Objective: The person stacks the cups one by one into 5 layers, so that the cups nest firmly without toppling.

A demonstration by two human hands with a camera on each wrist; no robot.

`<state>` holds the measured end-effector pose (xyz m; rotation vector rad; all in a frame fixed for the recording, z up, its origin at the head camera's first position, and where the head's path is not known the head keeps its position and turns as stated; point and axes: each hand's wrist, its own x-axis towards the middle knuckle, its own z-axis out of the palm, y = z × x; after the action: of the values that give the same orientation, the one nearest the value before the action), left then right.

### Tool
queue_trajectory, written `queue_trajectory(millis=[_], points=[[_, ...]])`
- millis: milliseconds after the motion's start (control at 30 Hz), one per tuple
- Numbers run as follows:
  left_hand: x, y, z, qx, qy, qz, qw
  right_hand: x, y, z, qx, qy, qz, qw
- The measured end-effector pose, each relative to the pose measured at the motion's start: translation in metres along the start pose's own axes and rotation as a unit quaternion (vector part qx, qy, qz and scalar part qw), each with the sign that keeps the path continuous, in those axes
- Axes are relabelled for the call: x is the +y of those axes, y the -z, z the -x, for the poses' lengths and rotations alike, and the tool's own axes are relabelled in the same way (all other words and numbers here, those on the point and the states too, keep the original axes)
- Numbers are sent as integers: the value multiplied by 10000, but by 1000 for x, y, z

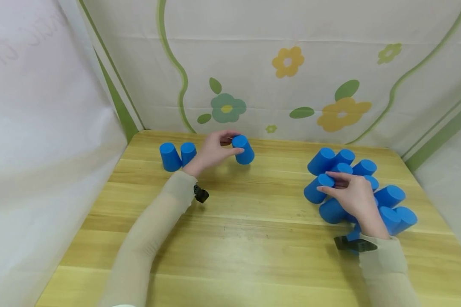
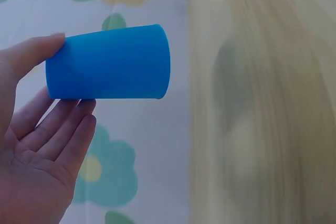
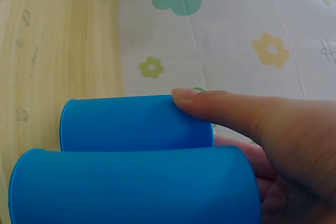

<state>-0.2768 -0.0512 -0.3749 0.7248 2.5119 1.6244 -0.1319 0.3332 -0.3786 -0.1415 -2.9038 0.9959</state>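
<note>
My left hand [image 1: 214, 150] pinches an upside-down blue cup [image 1: 243, 151] near its narrow closed end, thumb on one side and fingers on the other. In the left wrist view this cup [image 2: 110, 62] is held clear of the wooden tabletop, its shadow falling on the wood. My right hand [image 1: 354, 194] grips another upside-down blue cup [image 1: 318, 190] at the left edge of a crowded group. The right wrist view has the thumb against that cup [image 3: 126, 123], with a second cup [image 3: 131, 187] close beside it hiding part of the fingers.
Two blue cups stand upside down at the back left, one [image 1: 170, 157] beside the other [image 1: 188, 152], which the left wrist partly covers. Several more cups [image 1: 390, 196] crowd around and under my right hand. A flower-printed cloth [image 1: 253, 85] hangs behind the wooden table [image 1: 246, 256].
</note>
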Motion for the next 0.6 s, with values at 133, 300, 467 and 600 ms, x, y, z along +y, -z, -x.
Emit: queue_trajectory(millis=[133,300,467,600], points=[[-3,20,7,108,78,-419,9990,1,0,0,12,30,11,10000],[-5,42,13,159,-56,-770,9969,2,0,0,47,88,48,9999],[-7,62,16,176,8,-921,9956,1,0,0,10,22,23,10000],[-8,74,17,214,-22,-1046,9943,1,0,0,-1,-2,18,10000]])
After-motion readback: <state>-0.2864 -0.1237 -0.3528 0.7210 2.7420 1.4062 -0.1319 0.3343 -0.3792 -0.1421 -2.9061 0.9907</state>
